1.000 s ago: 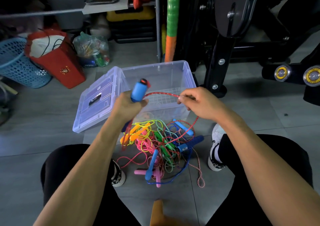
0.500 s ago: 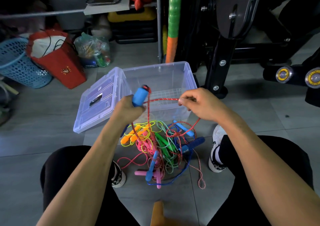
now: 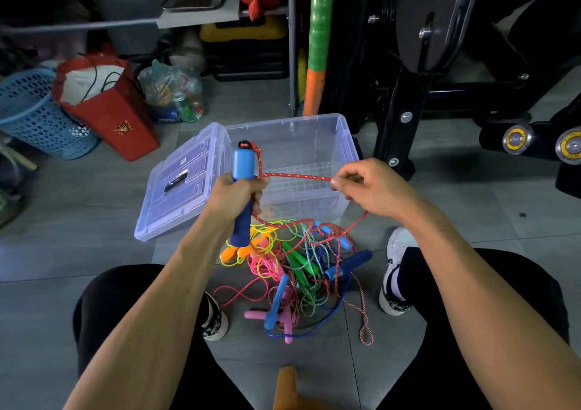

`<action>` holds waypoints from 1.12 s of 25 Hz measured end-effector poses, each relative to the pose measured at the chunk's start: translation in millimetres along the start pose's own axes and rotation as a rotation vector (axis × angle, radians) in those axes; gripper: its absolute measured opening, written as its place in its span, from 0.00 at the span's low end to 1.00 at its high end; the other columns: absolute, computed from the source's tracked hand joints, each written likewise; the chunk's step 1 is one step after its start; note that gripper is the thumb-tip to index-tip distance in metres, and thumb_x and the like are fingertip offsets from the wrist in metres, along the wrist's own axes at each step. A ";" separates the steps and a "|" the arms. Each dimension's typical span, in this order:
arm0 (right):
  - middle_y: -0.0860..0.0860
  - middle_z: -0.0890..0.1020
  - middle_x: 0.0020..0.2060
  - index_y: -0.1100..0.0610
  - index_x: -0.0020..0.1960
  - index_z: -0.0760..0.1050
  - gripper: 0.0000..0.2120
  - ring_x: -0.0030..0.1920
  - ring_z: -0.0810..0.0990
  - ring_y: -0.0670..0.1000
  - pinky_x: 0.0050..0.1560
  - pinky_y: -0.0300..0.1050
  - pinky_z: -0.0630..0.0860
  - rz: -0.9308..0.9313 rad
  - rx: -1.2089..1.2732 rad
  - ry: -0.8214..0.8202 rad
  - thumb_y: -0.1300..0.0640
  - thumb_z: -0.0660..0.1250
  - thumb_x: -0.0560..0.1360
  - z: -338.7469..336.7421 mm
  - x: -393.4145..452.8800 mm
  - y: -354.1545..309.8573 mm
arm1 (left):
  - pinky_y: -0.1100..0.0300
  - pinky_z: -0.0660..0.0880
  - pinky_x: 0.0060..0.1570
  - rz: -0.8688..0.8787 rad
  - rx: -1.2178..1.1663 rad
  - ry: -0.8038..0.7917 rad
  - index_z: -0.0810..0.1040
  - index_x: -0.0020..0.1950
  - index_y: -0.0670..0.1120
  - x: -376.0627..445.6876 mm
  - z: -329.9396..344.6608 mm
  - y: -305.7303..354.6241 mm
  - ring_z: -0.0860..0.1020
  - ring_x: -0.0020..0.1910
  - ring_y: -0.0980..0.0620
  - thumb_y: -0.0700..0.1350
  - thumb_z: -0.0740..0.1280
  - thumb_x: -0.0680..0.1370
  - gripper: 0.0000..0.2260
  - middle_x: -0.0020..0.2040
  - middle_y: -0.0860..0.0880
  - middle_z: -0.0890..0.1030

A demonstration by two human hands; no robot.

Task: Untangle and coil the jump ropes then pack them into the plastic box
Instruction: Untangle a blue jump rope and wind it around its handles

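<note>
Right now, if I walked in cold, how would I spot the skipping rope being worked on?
Find the clear plastic box on the grey floor. In front of it the left hand grips an upright blue handle, and a red speckled cord runs across to the pinching right hand. Unlike the colourful tangle below, this cord is lifted and stretched.
</note>
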State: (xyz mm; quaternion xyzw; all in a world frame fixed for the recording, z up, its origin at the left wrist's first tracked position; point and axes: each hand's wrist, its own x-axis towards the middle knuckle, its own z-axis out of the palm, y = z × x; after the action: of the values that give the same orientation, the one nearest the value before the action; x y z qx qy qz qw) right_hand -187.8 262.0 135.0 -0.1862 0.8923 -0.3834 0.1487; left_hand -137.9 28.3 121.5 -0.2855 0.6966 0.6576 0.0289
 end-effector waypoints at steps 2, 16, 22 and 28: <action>0.47 0.80 0.31 0.55 0.44 0.81 0.09 0.31 0.77 0.42 0.36 0.43 0.73 -0.006 -0.003 -0.004 0.53 0.66 0.78 1.8 -1.0 -2.1 | 0.63 0.73 0.26 -0.022 -0.005 -0.197 0.76 0.45 0.41 -6.9 1.0 3.5 0.75 0.25 0.52 0.39 0.71 0.75 0.05 0.39 0.45 0.83; 0.50 0.84 0.35 0.55 0.43 0.81 0.08 0.38 0.82 0.51 0.41 0.49 0.78 -0.033 -0.013 -0.158 0.51 0.67 0.77 23.0 0.2 -13.6 | 0.64 0.70 0.25 -0.023 -0.325 0.007 0.75 0.42 0.42 0.5 12.6 4.8 0.72 0.25 0.53 0.35 0.67 0.74 0.04 0.30 0.48 0.77; 0.47 0.82 0.32 0.55 0.44 0.82 0.10 0.34 0.80 0.46 0.34 0.46 0.75 -0.036 -0.007 -0.056 0.53 0.66 0.79 10.2 -3.0 -8.2 | 0.58 0.74 0.37 -0.090 -0.074 -0.178 0.75 0.42 0.44 -3.2 12.6 -1.8 0.79 0.36 0.49 0.40 0.76 0.69 0.10 0.38 0.44 0.82; 0.54 0.81 0.34 0.55 0.42 0.80 0.10 0.34 0.78 0.54 0.35 0.48 0.74 -0.035 -0.068 -0.048 0.51 0.66 0.78 25.7 -0.5 -10.6 | 0.62 0.70 0.25 -0.050 0.048 -0.308 0.72 0.39 0.44 -16.3 24.3 4.0 0.73 0.22 0.52 0.39 0.76 0.71 0.12 0.26 0.49 0.78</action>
State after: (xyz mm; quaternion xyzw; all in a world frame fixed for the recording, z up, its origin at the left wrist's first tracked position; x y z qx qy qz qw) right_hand -174.6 239.3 125.9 -0.2160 0.8975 -0.3510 0.1570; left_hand -134.1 56.7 128.7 -0.1977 0.6922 0.6758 0.1583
